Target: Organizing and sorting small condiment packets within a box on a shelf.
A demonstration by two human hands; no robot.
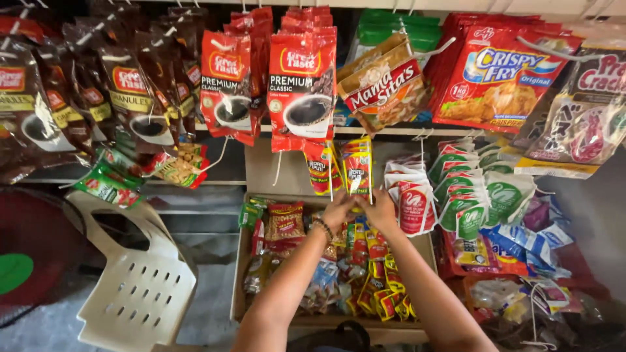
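Note:
Both my arms reach up toward a hanging strip of small red, yellow and green snack packets [357, 166]. My left hand [338, 212], with a beaded bracelet on its wrist, pinches the bottom of that strip. My right hand [380, 210] sits right beside it, fingers closed on the lower edge of the same packets. A second similar strip [321, 166] hangs just left of them. Below my hands lies a cardboard box [242, 274] filled with several small sachets and candy strips.
Red coffee packs [302, 85] and dark brown coffee packs [130, 91] hang above. White and red sachets [415, 202], green and white sachets [473, 195] and breading mix bags [499, 78] hang to the right. A white plastic chair [137, 287] stands at lower left.

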